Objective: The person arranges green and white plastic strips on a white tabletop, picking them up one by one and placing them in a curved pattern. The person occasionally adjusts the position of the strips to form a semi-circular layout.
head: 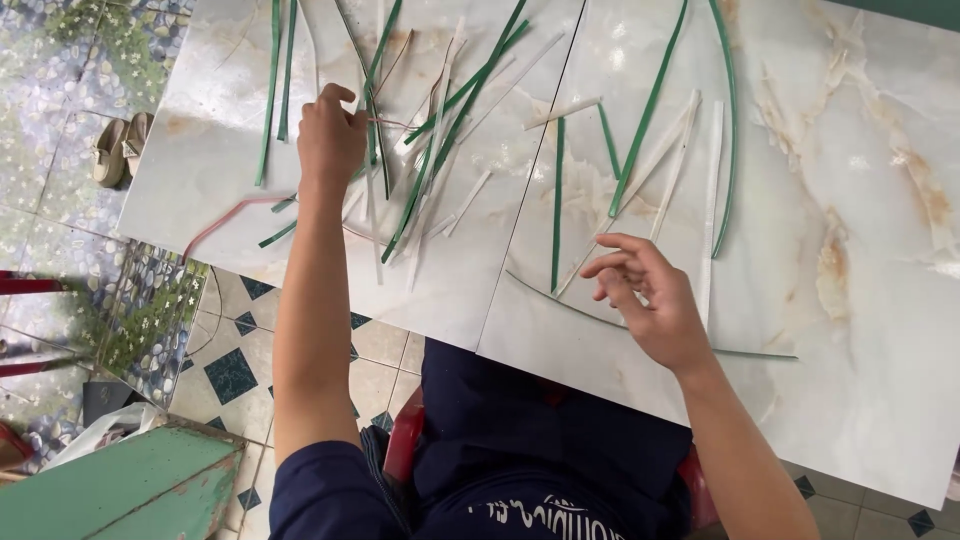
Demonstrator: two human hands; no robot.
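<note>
Under my hands the tabletop (850, 200) is white marble with tan veining. The leaf strips (640, 130) between and beyond my hands are dark green, some pale cream. Left of my left hand (330, 140), the floor tiles (235, 370) show teal diamonds on cream.

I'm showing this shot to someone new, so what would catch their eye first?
First, the scatter of long green and pale leaf strips lying across the white marble-patterned table. Next, the left hand reaching into the densest pile at upper left and pinching a strip, while the right hand hovers with fingers loosely curled over the strips near the table's front edge. A pair of beige shoes sits on the floor at far left.
</note>
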